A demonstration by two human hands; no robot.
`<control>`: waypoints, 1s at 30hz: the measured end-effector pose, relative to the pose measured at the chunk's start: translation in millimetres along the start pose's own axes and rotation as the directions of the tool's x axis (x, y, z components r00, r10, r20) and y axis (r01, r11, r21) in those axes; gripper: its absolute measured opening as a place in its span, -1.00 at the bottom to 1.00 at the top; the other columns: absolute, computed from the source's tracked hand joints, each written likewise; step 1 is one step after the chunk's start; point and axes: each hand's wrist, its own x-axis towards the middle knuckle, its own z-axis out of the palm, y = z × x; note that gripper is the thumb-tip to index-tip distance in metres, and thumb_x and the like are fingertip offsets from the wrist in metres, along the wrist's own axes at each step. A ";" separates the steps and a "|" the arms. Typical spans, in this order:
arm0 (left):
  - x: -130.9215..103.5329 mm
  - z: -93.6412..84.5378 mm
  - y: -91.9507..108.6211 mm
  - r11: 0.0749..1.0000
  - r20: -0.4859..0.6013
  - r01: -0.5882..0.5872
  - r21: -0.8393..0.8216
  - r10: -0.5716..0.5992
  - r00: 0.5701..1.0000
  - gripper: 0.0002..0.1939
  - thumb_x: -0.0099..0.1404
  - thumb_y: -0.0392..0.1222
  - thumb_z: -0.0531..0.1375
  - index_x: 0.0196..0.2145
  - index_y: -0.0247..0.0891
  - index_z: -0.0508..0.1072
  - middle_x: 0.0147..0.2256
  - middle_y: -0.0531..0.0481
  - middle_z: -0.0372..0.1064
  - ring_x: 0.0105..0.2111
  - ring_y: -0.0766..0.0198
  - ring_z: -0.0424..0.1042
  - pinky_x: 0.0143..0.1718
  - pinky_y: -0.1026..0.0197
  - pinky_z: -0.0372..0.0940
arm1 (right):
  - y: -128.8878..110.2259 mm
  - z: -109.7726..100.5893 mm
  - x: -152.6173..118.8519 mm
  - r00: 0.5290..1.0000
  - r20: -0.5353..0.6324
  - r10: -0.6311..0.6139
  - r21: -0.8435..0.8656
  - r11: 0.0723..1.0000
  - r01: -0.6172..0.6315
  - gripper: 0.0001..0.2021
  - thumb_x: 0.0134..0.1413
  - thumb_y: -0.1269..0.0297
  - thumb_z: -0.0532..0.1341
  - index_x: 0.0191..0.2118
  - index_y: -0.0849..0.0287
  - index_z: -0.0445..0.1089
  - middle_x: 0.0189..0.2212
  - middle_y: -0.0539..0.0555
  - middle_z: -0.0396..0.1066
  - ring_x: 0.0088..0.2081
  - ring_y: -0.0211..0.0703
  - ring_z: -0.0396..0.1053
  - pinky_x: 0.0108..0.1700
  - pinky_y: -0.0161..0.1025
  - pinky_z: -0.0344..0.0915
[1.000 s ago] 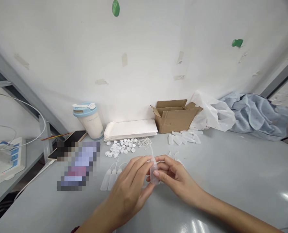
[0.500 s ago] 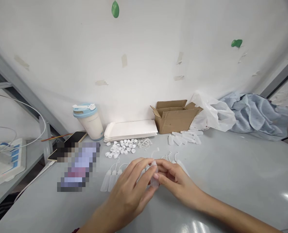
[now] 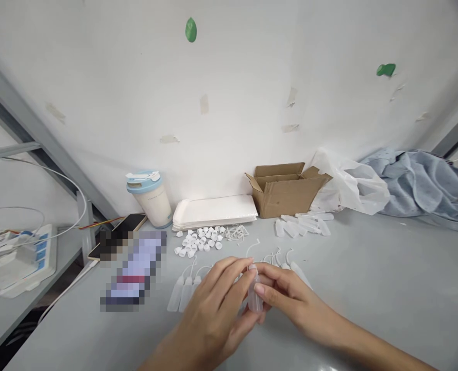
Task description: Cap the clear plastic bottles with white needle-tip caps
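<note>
Plastic bottle [image 3: 255, 302] in both curled hands [image 3: 215, 306] [image 3: 292, 299]

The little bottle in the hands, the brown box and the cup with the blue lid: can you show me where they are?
Little bottle [image 3: 255, 301]: head view, on the lower part of its body.
Brown box [image 3: 290, 198]: head view, on its front side.
Cup [image 3: 154, 206]: head view, on its pale side.

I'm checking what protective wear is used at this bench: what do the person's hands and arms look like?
Both the left hand and right hand are ungloved, with slender fingers and no rings visible. The right forearm shows no sleeve, watch or bracelet. The left arm is cut off by the picture's bottom edge, with no sleeve in view.
</note>
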 end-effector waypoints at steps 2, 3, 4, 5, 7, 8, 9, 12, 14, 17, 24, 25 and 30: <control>-0.7 -0.9 -0.8 1.000 0.016 0.009 -0.015 -0.009 1.000 -0.53 0.23 -0.40 0.16 0.10 -0.44 0.19 -0.02 -0.33 0.29 0.02 0.00 0.24 -0.05 -0.07 0.32 | -0.4 -0.1 0.5 1.000 0.002 -0.001 0.006 1.000 0.001 -0.73 0.25 0.18 0.05 -0.03 0.17 0.33 -0.31 0.07 0.40 -0.38 -0.26 0.37 -0.29 -0.26 0.35; -1.2 -1.3 -1.2 1.000 0.034 0.019 -0.025 -0.018 0.999 -0.52 0.23 -0.41 0.16 0.10 -0.44 0.19 -0.02 -0.33 0.28 0.03 0.00 0.22 -0.04 -0.07 0.31 | -0.6 -0.2 0.9 1.000 0.004 0.000 0.016 1.000 0.000 -0.72 0.24 0.17 0.06 -0.03 0.17 0.33 -0.31 0.08 0.40 -0.37 -0.26 0.37 -0.30 -0.26 0.36; -1.8 -1.8 -1.7 0.999 0.055 0.031 -0.036 -0.029 0.998 -0.51 0.23 -0.41 0.15 0.11 -0.44 0.18 -0.01 -0.32 0.27 0.04 0.00 0.21 -0.02 -0.07 0.30 | -0.7 -0.3 1.3 1.000 0.007 0.001 0.025 1.000 -0.001 -0.71 0.24 0.17 0.06 -0.02 0.17 0.32 -0.30 0.08 0.41 -0.38 -0.26 0.37 -0.31 -0.27 0.36; -2.3 -2.4 -2.1 0.998 0.082 0.044 -0.047 -0.040 0.996 -0.50 0.22 -0.43 0.15 0.11 -0.44 0.17 0.00 -0.32 0.26 0.05 0.00 0.20 -0.01 -0.07 0.28 | -0.9 -0.4 1.7 1.000 0.008 0.003 0.031 0.999 -0.003 -0.70 0.23 0.16 0.06 -0.01 0.18 0.32 -0.30 0.08 0.41 -0.39 -0.27 0.37 -0.32 -0.28 0.37; -2.9 -4.0 -3.0 0.996 0.135 0.066 -0.067 -0.057 0.989 -0.48 0.22 -0.44 0.13 0.13 -0.42 0.15 0.01 -0.31 0.24 0.06 0.01 0.18 0.00 -0.07 0.27 | -1.4 -0.7 2.3 1.000 0.015 0.011 0.029 1.000 -0.012 -0.69 0.22 0.15 0.07 -0.02 0.18 0.33 -0.29 0.08 0.40 -0.43 -0.31 0.36 -0.35 -0.31 0.38; -2.7 -5.2 -3.3 0.994 0.154 0.077 -0.079 -0.064 0.986 -0.47 0.22 -0.44 0.13 0.14 -0.40 0.14 0.01 -0.30 0.24 0.05 0.02 0.19 -0.01 -0.06 0.28 | -1.6 -0.9 2.4 1.000 0.020 0.019 0.025 0.999 -0.019 -0.69 0.22 0.13 0.07 -0.03 0.18 0.34 -0.28 0.09 0.40 -0.44 -0.32 0.36 -0.37 -0.32 0.38; -2.3 -6.7 -3.6 0.992 0.167 0.088 -0.091 -0.072 0.983 -0.47 0.22 -0.43 0.13 0.14 -0.38 0.14 0.01 -0.29 0.25 0.05 0.03 0.19 -0.02 -0.05 0.29 | -1.7 -1.2 2.6 0.999 0.025 0.029 0.023 0.999 -0.029 -0.68 0.21 0.12 0.08 -0.03 0.18 0.34 -0.28 0.09 0.40 -0.44 -0.32 0.36 -0.39 -0.33 0.38; 0.5 -14.0 -4.4 0.983 0.203 0.131 -0.129 -0.103 0.974 -0.49 0.23 -0.39 0.13 0.13 -0.28 0.15 -0.01 -0.24 0.27 0.02 0.05 0.22 -0.05 -0.04 0.31 | -0.2 -2.1 3.2 0.997 0.039 0.062 0.025 0.998 -0.063 -0.66 0.18 0.10 0.10 -0.02 0.18 0.34 -0.33 0.08 0.41 -0.39 -0.24 0.41 -0.45 -0.34 0.36; 1.8 -20.7 -4.6 0.977 0.249 0.162 -0.139 -0.123 0.961 -0.51 0.22 -0.38 0.14 0.11 -0.24 0.19 -0.02 -0.21 0.28 0.01 0.06 0.23 -0.04 -0.02 0.32 | 2.5 -3.2 3.8 0.995 0.028 0.091 0.024 0.995 -0.092 -0.64 0.16 0.10 0.12 0.00 0.19 0.33 -0.38 0.07 0.41 -0.39 -0.21 0.44 -0.49 -0.35 0.34; -1.3 -31.1 -3.2 0.973 0.330 0.203 -0.106 -0.158 0.931 -0.49 0.19 -0.37 0.14 0.10 -0.19 0.21 -0.01 -0.17 0.29 0.02 0.08 0.23 -0.05 0.02 0.34 | 7.5 -5.4 5.0 0.990 -0.042 0.133 0.023 0.991 -0.132 -0.62 0.14 0.08 0.14 -0.02 0.22 0.32 -0.41 0.06 0.40 -0.46 -0.22 0.46 -0.55 -0.37 0.31; -36.7 -48.7 12.2 0.978 0.319 0.206 -0.033 -0.185 0.929 -0.53 0.08 -0.42 0.12 -0.01 -0.23 0.32 -0.09 -0.14 0.37 -0.07 0.08 0.34 -0.12 0.11 0.39 | 8.4 -8.4 5.3 0.976 -0.153 0.155 -0.019 0.987 -0.160 -0.65 0.11 0.08 0.15 -0.13 0.27 0.32 -0.40 0.07 0.41 -0.56 -0.30 0.41 -0.60 -0.37 0.27; -43.0 -50.6 13.5 0.976 0.328 0.213 -0.036 -0.190 0.925 -0.53 0.08 -0.43 0.11 -0.01 -0.23 0.31 -0.10 -0.13 0.38 -0.08 0.09 0.34 -0.12 0.12 0.39 | 7.6 -8.5 5.3 0.975 -0.158 0.155 -0.033 0.986 -0.162 -0.66 0.11 0.08 0.15 -0.13 0.27 0.33 -0.40 0.07 0.41 -0.57 -0.30 0.40 -0.59 -0.37 0.27; -68.6 -55.9 11.8 0.984 0.399 0.176 -0.016 -0.155 0.904 -0.55 0.09 -0.39 0.13 -0.02 -0.27 0.30 -0.10 -0.16 0.38 -0.07 0.10 0.33 -0.12 0.17 0.37 | 7.1 -8.6 6.0 0.974 -0.170 0.151 -0.091 0.981 -0.168 -0.67 0.11 0.09 0.14 -0.15 0.26 0.34 -0.41 0.06 0.41 -0.57 -0.30 0.38 -0.59 -0.36 0.26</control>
